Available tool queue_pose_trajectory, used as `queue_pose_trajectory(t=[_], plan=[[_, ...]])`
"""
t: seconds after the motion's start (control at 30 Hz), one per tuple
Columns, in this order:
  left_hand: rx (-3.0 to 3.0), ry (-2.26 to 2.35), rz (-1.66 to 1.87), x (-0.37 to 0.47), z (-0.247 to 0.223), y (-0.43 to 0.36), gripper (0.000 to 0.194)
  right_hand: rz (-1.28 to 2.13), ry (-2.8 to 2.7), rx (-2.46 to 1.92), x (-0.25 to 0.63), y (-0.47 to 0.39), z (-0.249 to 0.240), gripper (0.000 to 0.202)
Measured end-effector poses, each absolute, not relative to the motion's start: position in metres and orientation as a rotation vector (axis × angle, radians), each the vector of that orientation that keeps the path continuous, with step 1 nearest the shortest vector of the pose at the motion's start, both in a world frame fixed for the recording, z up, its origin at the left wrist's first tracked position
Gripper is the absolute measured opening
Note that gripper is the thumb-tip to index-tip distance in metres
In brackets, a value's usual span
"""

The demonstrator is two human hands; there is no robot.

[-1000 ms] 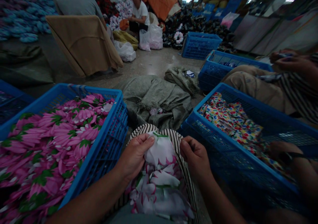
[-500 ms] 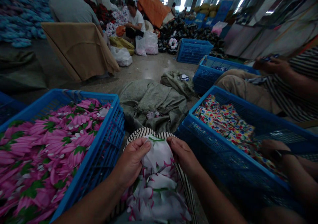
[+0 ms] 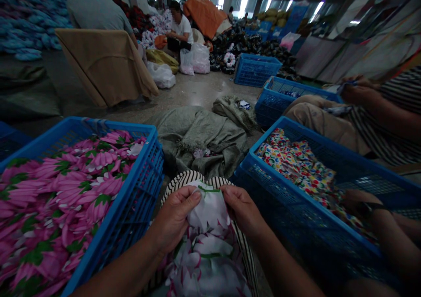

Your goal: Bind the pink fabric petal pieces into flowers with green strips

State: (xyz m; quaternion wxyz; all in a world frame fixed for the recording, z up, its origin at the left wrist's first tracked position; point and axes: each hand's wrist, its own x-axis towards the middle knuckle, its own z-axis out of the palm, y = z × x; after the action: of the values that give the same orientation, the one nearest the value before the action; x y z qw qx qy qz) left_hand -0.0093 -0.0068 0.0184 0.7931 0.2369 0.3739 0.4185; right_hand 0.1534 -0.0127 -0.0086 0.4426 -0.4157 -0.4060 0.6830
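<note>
A white fabric piece point(image 3: 208, 207) with a green top edge and pointed pink-tipped petals is stretched between my hands above my lap. My left hand point(image 3: 179, 213) pinches its upper left corner between thumb and fingers. At the upper right corner, my right hand point(image 3: 241, 205) grips the same piece. More white pieces with pink edges point(image 3: 217, 275) lie on my lap below, over striped cloth. To my left stands a blue crate point(image 3: 154, 134) heaped with pink flower-shaped fabric pieces point(image 3: 75, 191) that have green and white parts.
On the right, a blue crate point(image 3: 255, 152) holds colourful dotted fabric point(image 3: 299, 163), with another person's hand point(image 3: 365, 205) in it. A grey-green sack point(image 3: 204, 130) lies ahead. Further back are a cloth-covered chair point(image 3: 101, 64), blue crates point(image 3: 258, 70) and seated people.
My hands still hold the white piece at both corners, with only a slight shift. At the far right, the other person's hands have moved, with cloth now showing between them.
</note>
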Motion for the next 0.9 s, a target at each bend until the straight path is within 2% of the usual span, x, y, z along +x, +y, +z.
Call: queue_pose_trajectory(t=[0.2,0.33,0.43,0.6,0.63,0.67,0.8,0.9], plan=[[0.507,0.802,0.887,-0.009,0.017,-0.009,0.014,1.594,-0.931,-1.063,0.152,-0.009,-0.006,0.039],[0.489,0.867,0.929,-0.01,0.016,-0.007,0.015,1.291,-0.833,-1.144,0.156,-0.01,0.0,0.031],[0.475,0.928,0.98,-0.009,0.013,-0.004,0.014,1.01,-1.077,-1.198,0.159,-0.022,0.001,0.025],[0.466,0.973,1.053,0.003,0.006,0.001,0.018,0.779,-1.724,-1.179,0.148,-0.037,0.003,0.066],[0.462,0.976,1.065,0.006,0.005,0.001,0.019,0.74,-1.789,-1.197,0.145,-0.036,0.002,0.069],[0.461,0.973,1.072,0.009,0.004,0.001,0.02,0.705,-1.831,-1.223,0.142,-0.033,0.001,0.064],[0.629,0.986,1.08,0.012,0.002,-0.001,0.027,0.671,-1.73,-1.297,0.139,-0.019,-0.007,0.007],[0.992,1.056,0.98,0.008,0.0,-0.006,0.023,0.893,-1.438,-1.375,0.142,-0.013,-0.013,0.007]])
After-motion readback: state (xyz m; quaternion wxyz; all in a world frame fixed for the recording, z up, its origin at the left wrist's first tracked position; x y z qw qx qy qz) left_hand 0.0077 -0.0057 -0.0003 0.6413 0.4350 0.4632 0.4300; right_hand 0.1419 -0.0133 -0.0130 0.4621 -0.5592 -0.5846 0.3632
